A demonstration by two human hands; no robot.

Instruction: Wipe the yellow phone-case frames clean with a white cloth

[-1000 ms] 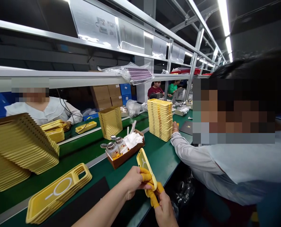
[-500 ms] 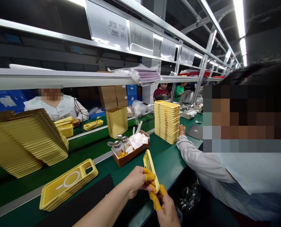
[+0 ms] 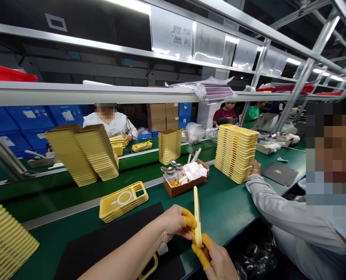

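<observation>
My left hand [image 3: 173, 224] and my right hand [image 3: 216, 261] both grip a yellow phone case [image 3: 198, 217], seen edge-on and standing almost upright between them. Yellow finger cots cover several fingertips. Left of my hands, a short stack of yellow magnetic-ring phone cases [image 3: 123, 202] lies on the green workbench [image 3: 228, 202]. Beyond my hands stands a tall stack of yellow cases [image 3: 235, 153], close to a co-worker's hand [image 3: 255, 167]. The case's front and back faces are hidden from this angle.
A brown tray [image 3: 185, 179] holds metal-capped bottles and white cloth. A black mat [image 3: 109, 241] lies under my left arm. More tall case stacks [image 3: 84, 153] stand across the bench. A co-worker's grey sleeve [image 3: 280, 210] fills the right side.
The whole scene has slid right as my head turned left. The case in my hands has rotated from showing its face to edge-on.
</observation>
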